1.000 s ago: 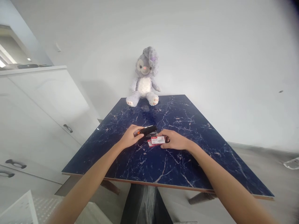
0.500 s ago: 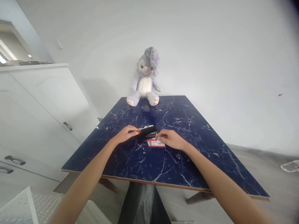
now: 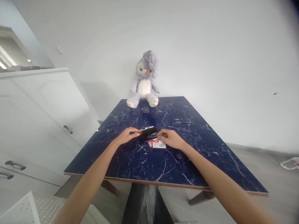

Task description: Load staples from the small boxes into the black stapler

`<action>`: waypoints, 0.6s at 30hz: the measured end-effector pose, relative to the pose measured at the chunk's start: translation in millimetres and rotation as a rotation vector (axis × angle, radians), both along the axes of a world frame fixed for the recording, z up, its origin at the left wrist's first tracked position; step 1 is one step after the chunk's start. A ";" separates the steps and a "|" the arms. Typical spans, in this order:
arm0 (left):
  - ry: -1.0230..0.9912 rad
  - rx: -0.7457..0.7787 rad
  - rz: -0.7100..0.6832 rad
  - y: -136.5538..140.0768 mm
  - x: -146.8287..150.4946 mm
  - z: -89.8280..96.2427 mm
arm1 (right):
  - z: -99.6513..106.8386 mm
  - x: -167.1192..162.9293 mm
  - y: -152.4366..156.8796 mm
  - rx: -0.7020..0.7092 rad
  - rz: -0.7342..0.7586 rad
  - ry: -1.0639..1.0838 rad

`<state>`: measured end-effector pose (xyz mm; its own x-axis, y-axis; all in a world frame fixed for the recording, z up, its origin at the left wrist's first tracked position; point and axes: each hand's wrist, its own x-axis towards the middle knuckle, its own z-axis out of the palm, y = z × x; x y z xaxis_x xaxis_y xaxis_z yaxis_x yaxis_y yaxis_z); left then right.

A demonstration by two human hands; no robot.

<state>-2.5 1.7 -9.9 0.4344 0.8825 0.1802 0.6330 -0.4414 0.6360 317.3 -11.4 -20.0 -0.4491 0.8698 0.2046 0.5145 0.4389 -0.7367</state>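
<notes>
Holding the black stapler (image 3: 149, 132) by its orange-marked end, apparently to steady it over the table (image 3: 144, 165) just behind the red-and-white packets (image 3: 158, 144), the left hand (image 3: 126, 136) leaves the other end exposed beside the right hand (image 3: 172, 139), whose grip I cannot tell.

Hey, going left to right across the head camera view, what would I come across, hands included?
White cabinet, left hand, black stapler, right hand, clear plastic container on the floor.
</notes>
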 end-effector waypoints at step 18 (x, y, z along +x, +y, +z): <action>0.097 0.546 -0.245 -48.9 58.3 14.6 | 14.8 13.2 -0.6 -0.031 0.041 -0.151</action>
